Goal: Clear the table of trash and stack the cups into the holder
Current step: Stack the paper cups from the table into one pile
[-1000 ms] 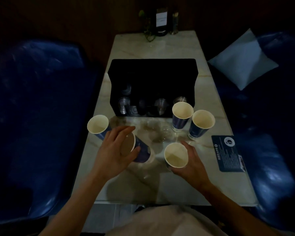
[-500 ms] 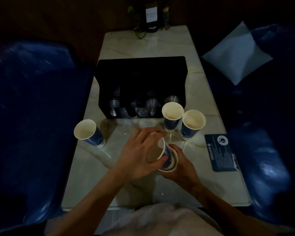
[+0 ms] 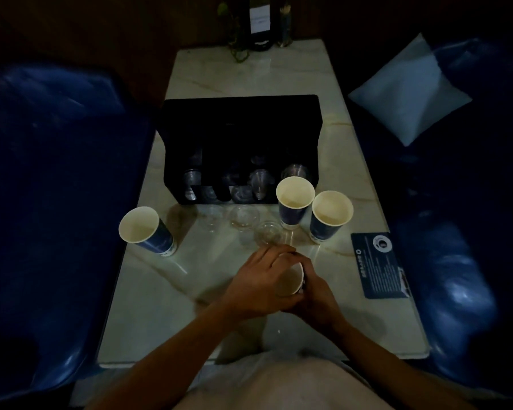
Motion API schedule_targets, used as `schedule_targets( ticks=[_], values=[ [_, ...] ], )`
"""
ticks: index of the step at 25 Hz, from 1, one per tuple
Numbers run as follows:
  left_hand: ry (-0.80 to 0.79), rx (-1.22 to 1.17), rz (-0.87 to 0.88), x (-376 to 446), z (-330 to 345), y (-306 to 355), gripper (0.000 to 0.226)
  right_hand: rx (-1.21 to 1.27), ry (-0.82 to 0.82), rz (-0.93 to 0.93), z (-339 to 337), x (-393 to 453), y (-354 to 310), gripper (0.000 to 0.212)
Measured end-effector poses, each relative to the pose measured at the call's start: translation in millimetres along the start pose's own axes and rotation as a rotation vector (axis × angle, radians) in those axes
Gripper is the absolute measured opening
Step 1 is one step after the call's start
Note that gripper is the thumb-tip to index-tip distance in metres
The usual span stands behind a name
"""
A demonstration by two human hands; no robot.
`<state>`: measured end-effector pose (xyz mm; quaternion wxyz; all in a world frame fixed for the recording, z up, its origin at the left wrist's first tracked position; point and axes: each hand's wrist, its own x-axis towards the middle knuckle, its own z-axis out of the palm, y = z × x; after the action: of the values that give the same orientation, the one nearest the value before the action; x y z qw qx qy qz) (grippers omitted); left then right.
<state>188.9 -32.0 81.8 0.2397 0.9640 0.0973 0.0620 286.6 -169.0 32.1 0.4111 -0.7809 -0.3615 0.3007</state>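
Near the front middle of the marble table (image 3: 148,315), both hands grip one blue paper cup with a cream inside (image 3: 290,281): the left hand (image 3: 261,287) wraps around it from the left and the right hand (image 3: 317,294) closes on it from the right, so its lower part is hidden. Further away, three more paper cups stand apart, one at the left edge (image 3: 145,230) and two at the right (image 3: 293,202) (image 3: 330,216), with clear plastic cups (image 3: 245,216) between them. Behind these is the black holder (image 3: 240,125), and the table's front left area is free.
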Motion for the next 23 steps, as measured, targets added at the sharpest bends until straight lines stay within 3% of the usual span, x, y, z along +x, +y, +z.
schedule_targets(
  ticks=[6,16,20,23],
  values=[
    [-0.069,-0.07,-0.106,-0.5,13.3,-3.3,0.073,0.023,-0.002,-0.027,0.0,-0.3,2.0,0.086],
    [-0.144,0.109,-0.029,-0.1,14.9,-5.8,0.075,0.104,-0.073,0.008,-3.7,0.2,-6.8,0.086],
    [-0.165,0.105,-0.011,5.8,-8.5,-16.8,0.072,-0.023,-0.226,0.065,-33.1,4.5,-7.5,0.09],
    [-0.185,0.104,-0.044,24.7,-32.9,-29.5,0.064,-0.302,-0.238,0.14,-68.3,6.2,2.6,0.073]
  ],
)
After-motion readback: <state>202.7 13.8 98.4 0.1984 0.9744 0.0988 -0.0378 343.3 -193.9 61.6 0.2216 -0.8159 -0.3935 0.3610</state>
